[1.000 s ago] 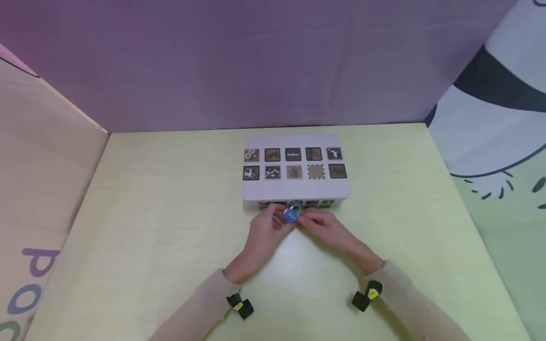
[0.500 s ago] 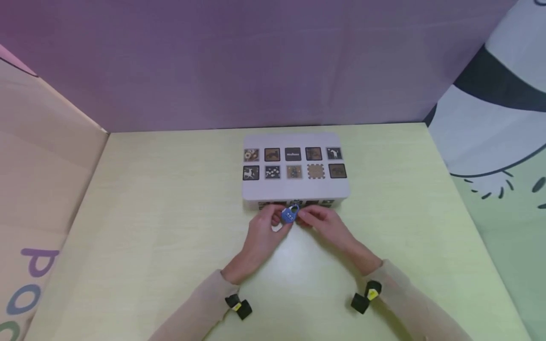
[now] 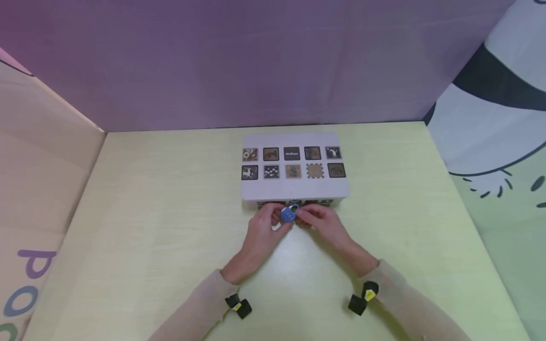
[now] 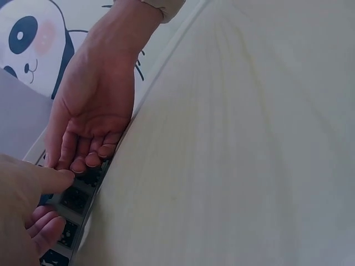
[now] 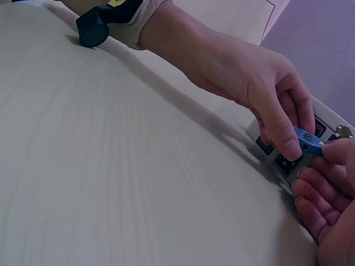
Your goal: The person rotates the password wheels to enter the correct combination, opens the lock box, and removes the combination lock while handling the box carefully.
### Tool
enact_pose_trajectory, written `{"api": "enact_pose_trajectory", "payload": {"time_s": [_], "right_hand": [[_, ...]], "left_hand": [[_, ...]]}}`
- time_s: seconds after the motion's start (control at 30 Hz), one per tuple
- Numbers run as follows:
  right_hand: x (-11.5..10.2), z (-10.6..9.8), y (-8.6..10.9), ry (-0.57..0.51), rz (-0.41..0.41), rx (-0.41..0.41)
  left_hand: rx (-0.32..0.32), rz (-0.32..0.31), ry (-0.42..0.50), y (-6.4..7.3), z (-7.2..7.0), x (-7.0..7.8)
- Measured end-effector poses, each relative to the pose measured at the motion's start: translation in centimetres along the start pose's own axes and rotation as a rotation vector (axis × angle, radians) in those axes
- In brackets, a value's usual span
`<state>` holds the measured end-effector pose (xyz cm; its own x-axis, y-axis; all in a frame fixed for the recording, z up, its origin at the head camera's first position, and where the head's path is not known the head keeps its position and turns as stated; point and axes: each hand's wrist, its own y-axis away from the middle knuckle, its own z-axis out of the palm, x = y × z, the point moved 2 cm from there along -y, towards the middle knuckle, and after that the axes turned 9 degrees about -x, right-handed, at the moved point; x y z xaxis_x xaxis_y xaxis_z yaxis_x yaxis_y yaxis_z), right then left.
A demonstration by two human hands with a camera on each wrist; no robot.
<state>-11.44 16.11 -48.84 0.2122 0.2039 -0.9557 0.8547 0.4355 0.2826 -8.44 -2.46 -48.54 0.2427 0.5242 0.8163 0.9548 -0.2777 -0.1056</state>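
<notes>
A small blue combination padlock with a looped shackle is held up just before the front of a white box. My left hand pinches the padlock's round body from the left, thumb below and fingers curled behind. From the other side my right hand pinches at the shackle with thumb and forefinger. In the right wrist view, the padlock shows its number dials between the left thumb and fingers, and the right thumb meets its silvery end. Only a sliver of blue shows in the left wrist view.
Pictured squares cover the box's lid and front. A metal clasp sits on the front near the padlock. The box stands on a pale wooden table, with a purple backdrop behind and printed panels at both sides.
The padlock has shifted slightly left, and its face has turned a little between the fingers. Both hands have stayed in nearly the same place before the box.
</notes>
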Motion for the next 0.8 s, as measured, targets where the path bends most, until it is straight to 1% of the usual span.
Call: {"api": "enact_pose_trajectory", "payload": {"time_s": [0.1, 0.27, 0.57, 0.8], "right_hand": [[-0.09, 0.05, 0.01, -0.012, -0.002, 0.002], [-0.06, 0.1, -0.05, -0.036, -0.004, -0.003], [-0.05, 0.04, 0.02, -0.058, 0.006, 0.0], [-0.04, 0.01, 0.08, -0.09, 0.003, -0.008]], "left_hand": [[0.011, 0.01, 0.004, 0.01, -0.04, 0.05], [0.036, 0.051, 0.003, 0.02, -0.1, 0.18], [0.071, 0.094, 0.036, -0.07, -0.02, 0.2], [0.073, 0.102, 0.061, -0.07, 0.16, 0.12]]}}
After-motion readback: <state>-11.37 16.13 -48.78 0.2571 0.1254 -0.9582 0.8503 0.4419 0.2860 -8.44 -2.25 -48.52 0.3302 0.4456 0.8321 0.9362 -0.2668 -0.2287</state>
